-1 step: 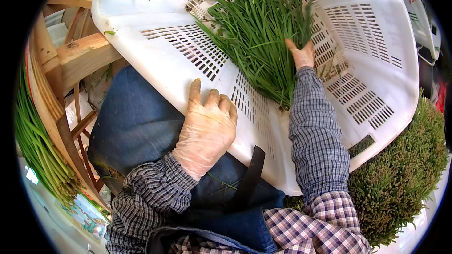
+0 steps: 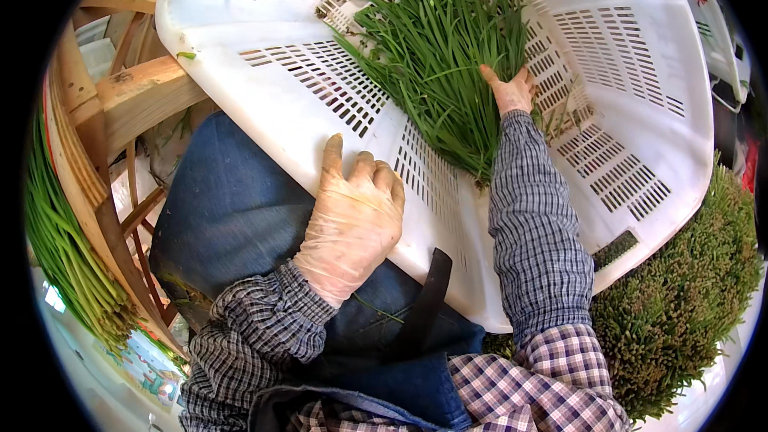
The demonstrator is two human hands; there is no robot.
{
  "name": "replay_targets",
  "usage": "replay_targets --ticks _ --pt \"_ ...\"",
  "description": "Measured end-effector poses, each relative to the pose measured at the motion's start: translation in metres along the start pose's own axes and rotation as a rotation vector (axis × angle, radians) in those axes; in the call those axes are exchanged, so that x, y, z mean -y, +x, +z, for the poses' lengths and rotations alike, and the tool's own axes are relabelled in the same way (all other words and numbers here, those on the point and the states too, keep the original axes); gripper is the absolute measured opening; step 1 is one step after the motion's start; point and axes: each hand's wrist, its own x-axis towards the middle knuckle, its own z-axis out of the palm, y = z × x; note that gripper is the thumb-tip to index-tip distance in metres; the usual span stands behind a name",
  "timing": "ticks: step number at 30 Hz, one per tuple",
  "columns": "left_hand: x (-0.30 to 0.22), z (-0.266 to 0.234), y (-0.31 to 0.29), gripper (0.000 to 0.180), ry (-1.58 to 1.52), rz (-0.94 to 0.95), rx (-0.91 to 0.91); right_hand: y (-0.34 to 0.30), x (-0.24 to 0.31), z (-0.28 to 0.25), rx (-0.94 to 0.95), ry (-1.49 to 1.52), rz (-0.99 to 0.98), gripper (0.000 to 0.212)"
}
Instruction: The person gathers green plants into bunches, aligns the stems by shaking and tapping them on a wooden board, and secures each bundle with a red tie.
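Observation:
A large white slotted plastic basket point(image 2: 512, 272) is tilted toward me across my lap. Inside it lies a loose pile of long green chives point(image 2: 440, 56), the stem ends toward me. My right hand point(image 2: 512, 94) reaches in at the right side of the pile, thumb on the left and fingers around the leaves; the fingertips are partly hidden. On the near left rim of the basket is my left hand point(image 2: 352, 216), in a thin pale glove, with its fingers bent over the edge.
A wooden frame point(image 2: 152, 96) stands at the left, beside another bunch of chives point(image 2: 76, 248). At the right, a dense heap of green stalks with brownish ends point(image 2: 672, 304) sits close to the basket. A dark strap point(image 2: 428, 292) crosses the near rim.
My right hand has shifted very slightly left, together with the leaves around it. My left hand and the basket look almost unchanged.

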Motion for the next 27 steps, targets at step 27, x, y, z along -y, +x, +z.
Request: replay_targets --ticks 27 --pt "0.007 -0.002 0.001 0.031 0.001 0.08 0.017 -0.064 0.094 0.042 0.096 -0.657 -0.367 0.113"
